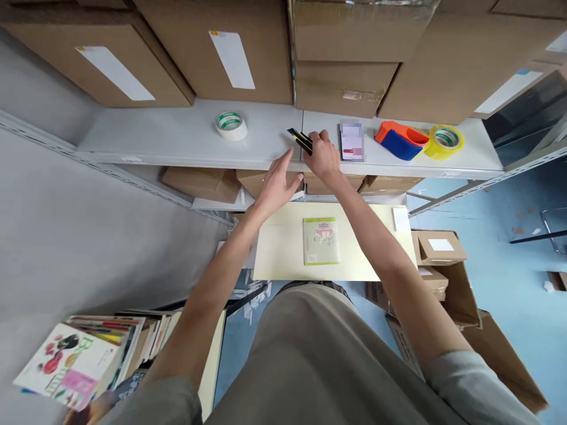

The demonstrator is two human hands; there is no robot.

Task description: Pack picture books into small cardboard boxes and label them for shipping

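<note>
No writing reads clearly; the box labels (116, 73) are blank and the card (352, 141) is blurred.

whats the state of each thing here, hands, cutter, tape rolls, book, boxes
right hand: closed on the utility knife
utility knife: held at the shelf edge
left hand: open, empty, below the shelf edge
white tape roll: flat on shelf
yellow tape roll: in its orange and blue dispenser
book: closed, flat on the cream table
cardboard boxes: closed, stacked

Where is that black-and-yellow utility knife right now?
In the head view, the utility knife is in the right hand at the front edge of the grey shelf, between the white tape roll and a small card.
</note>
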